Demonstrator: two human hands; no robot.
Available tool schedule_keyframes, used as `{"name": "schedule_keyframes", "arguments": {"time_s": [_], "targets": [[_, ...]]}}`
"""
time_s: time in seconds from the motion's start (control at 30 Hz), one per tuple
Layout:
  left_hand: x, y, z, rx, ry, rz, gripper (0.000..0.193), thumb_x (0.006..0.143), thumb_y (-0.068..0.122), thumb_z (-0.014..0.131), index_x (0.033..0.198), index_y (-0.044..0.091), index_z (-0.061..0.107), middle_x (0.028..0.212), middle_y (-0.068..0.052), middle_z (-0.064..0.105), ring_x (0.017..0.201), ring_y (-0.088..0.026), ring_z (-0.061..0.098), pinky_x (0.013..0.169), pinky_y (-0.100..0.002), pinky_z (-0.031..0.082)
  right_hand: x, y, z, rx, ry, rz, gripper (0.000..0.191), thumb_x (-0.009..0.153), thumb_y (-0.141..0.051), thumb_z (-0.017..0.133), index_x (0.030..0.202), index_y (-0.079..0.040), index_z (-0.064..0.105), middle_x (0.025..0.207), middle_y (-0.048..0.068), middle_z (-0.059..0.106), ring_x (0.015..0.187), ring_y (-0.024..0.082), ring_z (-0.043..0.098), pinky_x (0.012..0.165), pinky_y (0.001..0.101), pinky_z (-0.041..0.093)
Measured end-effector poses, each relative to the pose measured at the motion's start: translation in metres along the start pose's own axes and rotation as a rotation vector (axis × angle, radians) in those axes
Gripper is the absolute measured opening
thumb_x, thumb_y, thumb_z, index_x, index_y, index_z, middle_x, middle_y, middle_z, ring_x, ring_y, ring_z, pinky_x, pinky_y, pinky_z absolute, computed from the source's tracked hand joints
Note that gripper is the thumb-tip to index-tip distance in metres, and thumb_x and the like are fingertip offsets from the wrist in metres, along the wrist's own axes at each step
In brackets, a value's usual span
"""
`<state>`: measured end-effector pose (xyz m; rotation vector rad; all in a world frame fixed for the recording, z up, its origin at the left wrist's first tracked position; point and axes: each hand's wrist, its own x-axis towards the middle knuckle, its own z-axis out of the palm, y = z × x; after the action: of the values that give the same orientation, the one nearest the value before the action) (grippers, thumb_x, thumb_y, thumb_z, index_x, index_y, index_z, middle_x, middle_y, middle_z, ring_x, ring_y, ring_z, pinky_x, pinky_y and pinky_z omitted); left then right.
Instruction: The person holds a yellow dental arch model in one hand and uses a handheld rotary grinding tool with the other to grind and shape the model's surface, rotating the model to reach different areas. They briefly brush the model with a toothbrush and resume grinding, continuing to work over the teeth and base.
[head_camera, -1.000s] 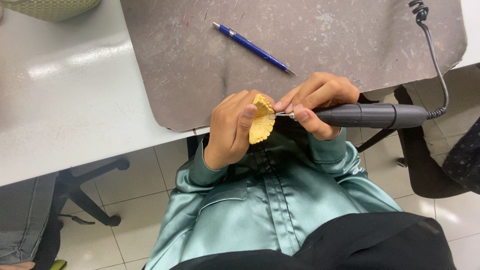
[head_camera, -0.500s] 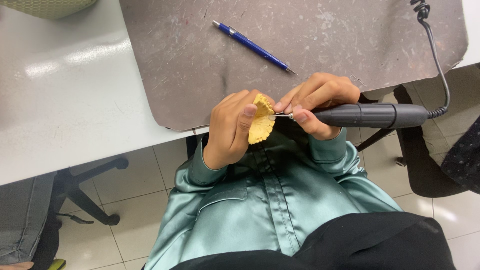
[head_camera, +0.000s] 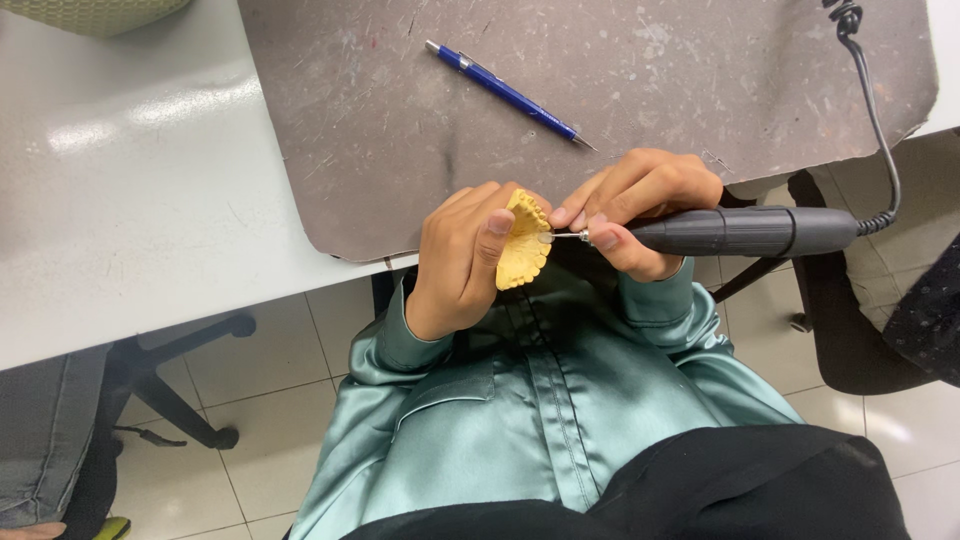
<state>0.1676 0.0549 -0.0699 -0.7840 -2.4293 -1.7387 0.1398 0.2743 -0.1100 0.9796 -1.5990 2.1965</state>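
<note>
My left hand (head_camera: 462, 255) grips a yellow plaster dental cast (head_camera: 524, 243) just past the table's front edge, above my lap. My right hand (head_camera: 637, 209) holds a black corded rotary handpiece (head_camera: 745, 231) like a pen. Its thin metal bur touches the right edge of the cast. The handpiece's coiled cable (head_camera: 872, 95) runs up and off the top right.
A grey worn mat (head_camera: 400, 130) covers the white table (head_camera: 130, 200). A blue pen (head_camera: 508, 94) lies on the mat above my hands. Chair bases stand on the tiled floor at lower left (head_camera: 170, 390) and right (head_camera: 850, 340). Another person's leg shows at far left.
</note>
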Motion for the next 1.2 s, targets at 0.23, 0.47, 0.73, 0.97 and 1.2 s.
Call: {"name": "schedule_keyframes", "arguments": {"time_s": [0.23,0.47,0.73,0.97,1.2], "targets": [[0.0007,-0.0008,0.0015,0.001,0.009,0.005,0.059,0.12,0.04,0.019,0.109,0.008,0.068,0.088,-0.008,0.066,0.079,-0.027,0.061,0.078,-0.037,0.046,0.0018,0.002,-0.001,-0.023,-0.008,-0.041,0.014,0.093,-0.004,0.072,0.087,0.001,0.06,0.081,0.012,0.065,0.079,0.03,0.077,0.073,0.0359,0.07],[0.0005,-0.0002,0.0013,0.018,0.016,0.007,0.059,0.12,0.039,0.019,0.109,0.008,0.068,0.088,-0.008,0.066,0.079,-0.028,0.06,0.077,-0.038,0.045,0.0018,0.0041,-0.0013,-0.024,-0.006,-0.059,0.014,0.093,-0.005,0.072,0.088,0.001,0.06,0.082,0.012,0.065,0.079,0.03,0.077,0.073,0.036,0.069],[-0.0015,-0.0001,0.0026,0.02,0.02,0.007,0.059,0.12,0.039,0.019,0.109,0.008,0.067,0.091,-0.008,0.066,0.08,-0.028,0.061,0.078,-0.038,0.046,0.0001,0.0059,-0.0016,-0.034,-0.032,-0.088,0.014,0.092,-0.004,0.072,0.089,0.002,0.06,0.081,0.013,0.065,0.078,0.03,0.077,0.072,0.0361,0.07],[-0.0016,-0.0006,0.0028,0.021,0.017,0.011,0.059,0.12,0.039,0.019,0.11,0.008,0.068,0.09,-0.008,0.066,0.08,-0.028,0.061,0.078,-0.038,0.045,0.0014,0.0067,-0.0026,-0.04,-0.056,-0.108,0.013,0.091,-0.003,0.071,0.088,0.001,0.059,0.081,0.014,0.065,0.077,0.03,0.077,0.076,0.0386,0.07],[-0.0035,-0.0026,0.0042,0.017,0.01,0.016,0.06,0.12,0.04,0.018,0.11,0.008,0.068,0.092,-0.007,0.067,0.081,-0.027,0.061,0.079,-0.038,0.046,-0.001,0.0069,-0.0019,-0.043,-0.04,-0.101,0.013,0.091,-0.002,0.071,0.088,0.001,0.059,0.081,0.012,0.065,0.077,0.028,0.077,0.072,0.0361,0.07]]}}
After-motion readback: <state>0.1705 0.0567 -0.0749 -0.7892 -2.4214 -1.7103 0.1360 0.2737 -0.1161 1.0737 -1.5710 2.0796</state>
